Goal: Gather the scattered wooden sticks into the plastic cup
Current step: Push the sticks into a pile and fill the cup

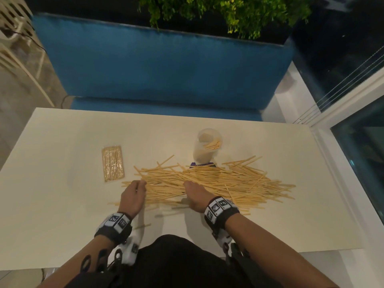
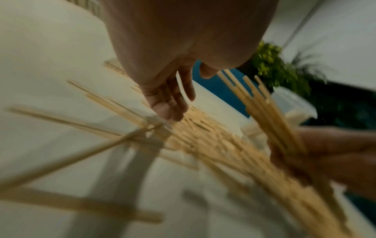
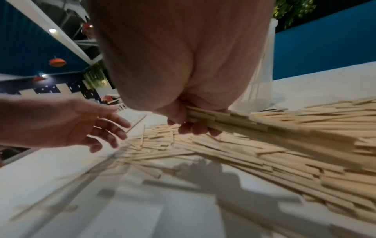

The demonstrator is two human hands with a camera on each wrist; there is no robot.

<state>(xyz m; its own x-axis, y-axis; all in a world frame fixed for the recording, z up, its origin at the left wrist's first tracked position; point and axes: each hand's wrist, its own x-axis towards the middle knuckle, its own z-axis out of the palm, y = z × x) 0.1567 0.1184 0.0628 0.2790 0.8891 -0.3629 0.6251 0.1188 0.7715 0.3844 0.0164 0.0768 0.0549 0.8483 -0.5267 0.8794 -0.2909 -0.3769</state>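
A wide heap of thin wooden sticks [image 1: 218,181] lies across the middle of the white table [image 1: 62,215]. Behind it stands a clear plastic cup [image 1: 207,146] with a few sticks inside. My right hand [image 1: 195,196] grips a bundle of sticks [image 3: 254,124] at the heap's near edge; that bundle [image 2: 270,112] also shows in the left wrist view. My left hand [image 1: 134,194] hovers over the heap's left end, fingers relaxed [image 2: 168,103] and holding nothing. In the right wrist view the left hand [image 3: 85,127] reaches in from the left.
A clear packet of sticks [image 1: 113,166] lies flat at the left of the heap. A purple object [image 1: 202,163] sits at the cup's base. Loose sticks [image 1: 143,226] lie near the front edge. A blue bench [image 1: 162,65] and plants [image 1: 224,11] stand behind the table.
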